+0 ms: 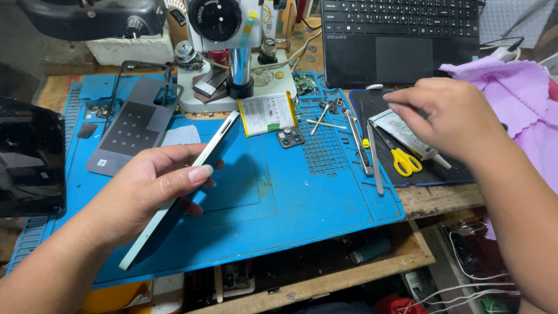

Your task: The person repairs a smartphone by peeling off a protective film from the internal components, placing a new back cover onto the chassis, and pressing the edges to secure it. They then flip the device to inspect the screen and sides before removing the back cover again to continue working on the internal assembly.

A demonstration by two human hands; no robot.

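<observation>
Item: phone [180,192], pale green, held edge-up in my left hand [139,195], fingers wrapped round it, above the blue mat [279,197]. My right hand [447,116] closes loosely over a glue tube [404,135] beside yellow scissors [403,161]. Risk, as I judge it: one-handed hold slips, phone drops onto the mat.

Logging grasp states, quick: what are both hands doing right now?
Left hand: closed around a thin phone body, held edge-up over the blue mat.
Right hand: fingers on a white tube; a firm grip cannot be told.
</observation>
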